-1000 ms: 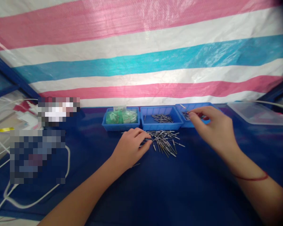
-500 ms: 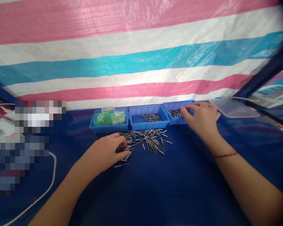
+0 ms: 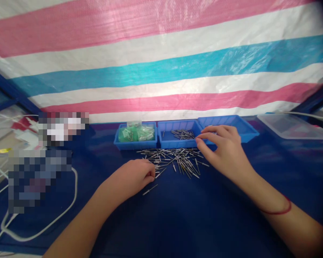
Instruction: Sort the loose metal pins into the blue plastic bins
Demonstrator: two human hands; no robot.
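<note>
Slender metal blind rivets lie in a loose pile in front of the blue bins. My left hand rests at the pile's left end, fingers curled and thumb pressed in, closed round rivets that its fingers mostly hide. A single rivet lies apart, just below that hand. Over the front of the right blue bin is my right hand, thumb and fingers apart with nothing visible between them. The hand hides part of this bin's contents. Beside it, the middle blue bin holds a small heap of rivets.
The left blue bin contains green and clear plastic packets. A clear plastic lid lies at the right. White cable loops across the dark blue table at the left. A striped sheet hangs behind.
My left hand has closed its fingers at the pile's left end. My right hand has come back and left from the right bin's inside, its fingers spreading. The view has shifted.
</note>
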